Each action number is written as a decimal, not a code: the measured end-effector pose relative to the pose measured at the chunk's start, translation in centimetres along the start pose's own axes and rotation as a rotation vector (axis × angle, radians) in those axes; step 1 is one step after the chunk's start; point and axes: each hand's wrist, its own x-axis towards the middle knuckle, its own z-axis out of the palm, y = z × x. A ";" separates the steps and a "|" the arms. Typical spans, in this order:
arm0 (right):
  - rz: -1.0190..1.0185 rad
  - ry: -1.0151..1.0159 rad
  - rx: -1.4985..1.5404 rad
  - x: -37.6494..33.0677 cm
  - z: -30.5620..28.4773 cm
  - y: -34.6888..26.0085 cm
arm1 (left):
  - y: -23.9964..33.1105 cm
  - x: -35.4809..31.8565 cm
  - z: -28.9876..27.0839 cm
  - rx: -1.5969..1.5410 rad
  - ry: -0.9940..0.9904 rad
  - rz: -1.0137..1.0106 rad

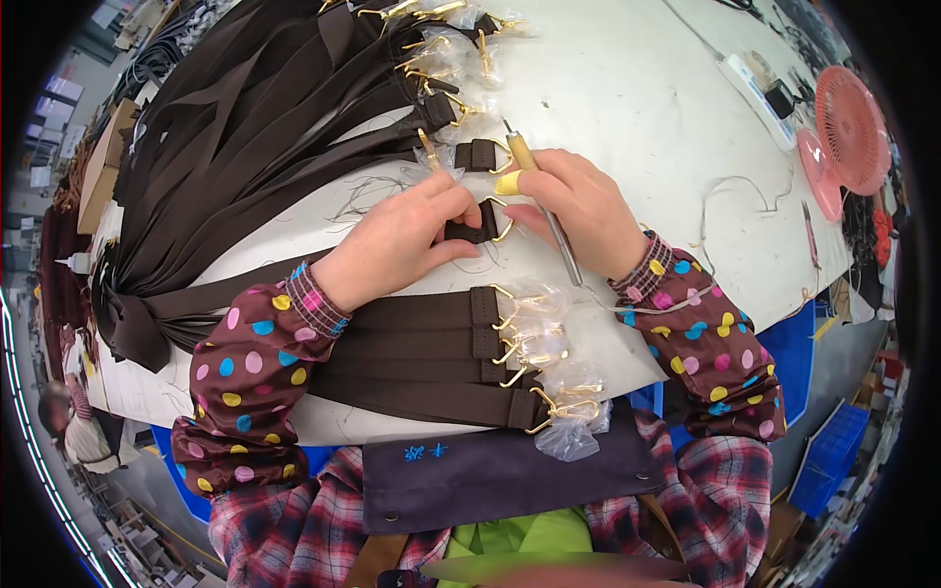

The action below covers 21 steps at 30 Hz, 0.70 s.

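My left hand [402, 230] pinches a dark brown strap near its stitched end [473, 227], where a gold-coloured metal ring [502, 218] is fitted. In my right hand [583, 206] is a slim corded pen-like hot tool [524, 155], with a wooden-looking collar and a thin dark tip pointing up and away. Yellow tape [509, 183] wraps one of the right fingers. Just beyond the held strap lies another strap end [476, 155] with a gold ring. A slim gold-coloured piece [427, 147] sticks up past my left fingers; its kind is unclear.
Finished-looking straps [421, 338] with plastic-wrapped gold hooks [534, 333] lie nearest me. A large strap bundle [245, 127] covers the table's left. At right are a white power strip [760, 98], pink fan [848, 137] and grey cord [706, 211]. Loose threads [363, 196] lie mid-table.
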 end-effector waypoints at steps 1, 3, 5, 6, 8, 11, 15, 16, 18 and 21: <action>-0.030 0.022 -0.039 0.0 -0.4 -0.2 | -0.3 0.0 0.1 -0.003 -0.001 -0.001; -0.060 0.041 -0.078 -0.2 -0.6 -1.0 | -0.6 0.0 0.2 -0.072 0.013 0.000; 0.136 0.044 0.172 -0.5 -0.2 -1.8 | -0.5 0.0 -0.2 -0.102 -0.003 -0.021; 0.137 0.041 0.175 -0.4 -0.2 -2.1 | -0.5 0.0 -0.3 -0.130 -0.018 -0.040; 0.347 0.043 0.590 -0.1 -0.4 -2.6 | -0.6 0.0 -0.2 -0.148 -0.009 -0.044; 0.509 0.007 0.678 -0.2 0.0 -2.8 | -0.6 0.1 -0.1 -0.164 0.007 -0.036; 0.514 0.082 0.565 -0.3 1.0 -2.8 | -0.5 0.0 -0.2 -0.142 0.014 -0.027; 0.508 0.084 0.536 -0.3 1.2 -2.8 | -0.6 0.0 -0.2 -0.143 0.014 -0.028; 0.503 0.086 0.507 -0.3 1.3 -2.8 | -0.6 0.0 -0.1 -0.152 0.033 -0.027; 0.476 0.083 0.464 -0.4 1.2 -2.8 | -0.6 0.0 -0.1 -0.148 0.030 -0.035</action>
